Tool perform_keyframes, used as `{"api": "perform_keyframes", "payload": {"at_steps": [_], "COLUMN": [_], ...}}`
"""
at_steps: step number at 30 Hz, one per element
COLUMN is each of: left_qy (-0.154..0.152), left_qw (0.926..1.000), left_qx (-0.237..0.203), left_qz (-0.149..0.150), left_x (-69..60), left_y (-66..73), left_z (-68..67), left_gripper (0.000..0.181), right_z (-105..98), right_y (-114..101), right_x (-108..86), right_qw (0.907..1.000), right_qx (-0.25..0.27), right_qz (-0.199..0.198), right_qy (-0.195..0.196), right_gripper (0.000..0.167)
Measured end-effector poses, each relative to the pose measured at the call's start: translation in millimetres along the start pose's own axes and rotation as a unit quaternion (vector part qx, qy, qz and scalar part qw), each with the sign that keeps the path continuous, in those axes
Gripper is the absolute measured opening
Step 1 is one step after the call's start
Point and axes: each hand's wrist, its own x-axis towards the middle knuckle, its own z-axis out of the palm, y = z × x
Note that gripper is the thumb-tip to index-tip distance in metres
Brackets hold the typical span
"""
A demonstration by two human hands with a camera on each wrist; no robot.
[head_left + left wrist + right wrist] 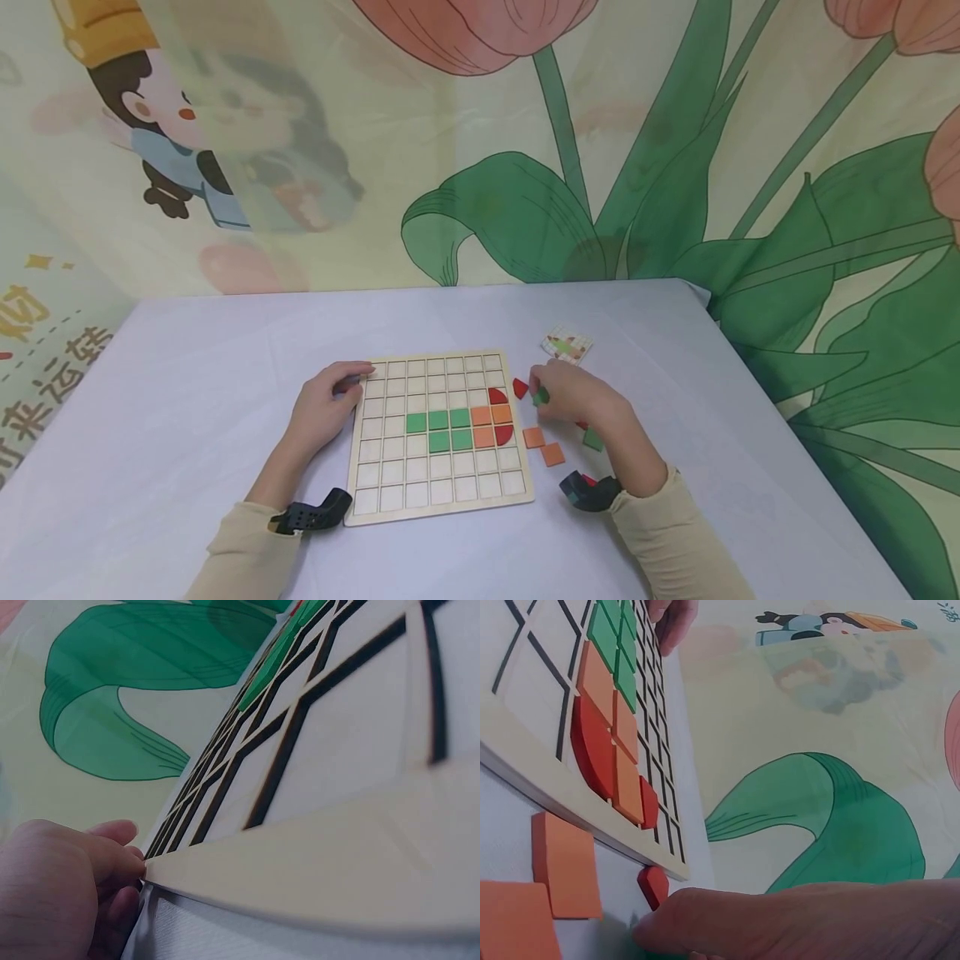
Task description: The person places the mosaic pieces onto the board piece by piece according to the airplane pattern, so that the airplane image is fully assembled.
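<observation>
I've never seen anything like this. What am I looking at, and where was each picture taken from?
There is no robot here, just a person working with two bare hands. The wide picture comes from a camera on the person's head, looking forward and down. The two closer ones come from cameras worn on the left and right wrists.

On the white-covered table lies a grid board bearing green squares, orange squares and rounded red pieces. Loose pieces and a small picture card lie to its right. The left hand touches the board's far left corner; the right hand pinches a green piece.
</observation>
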Motion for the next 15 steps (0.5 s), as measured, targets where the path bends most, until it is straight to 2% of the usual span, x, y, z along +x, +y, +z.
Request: {"api": "perform_keyframes", "payload": {"at_steps": [9,15], "left_qy": [0.005,0.005], "left_qw": [1.0,1.0], "left_qx": [0.0,0.002], "left_qz": [0.002,0.007], "left_x": [-2.8,0.1], "left_y": [-0.8,-0.4], "left_z": [-0.3,0.7], "left_gripper": [0.033,0.033], "right_z": [13,19], "right_y": [-17,-20], "right_x": [5.3,8.2], "right_qw": [0.9986,0.9973], "right_qx": [-0.033,-0.05], "right_qz": [-0.033,-0.026], "right_qy": [0.023,0.047], "right_gripper": [0.022,0.021]}}
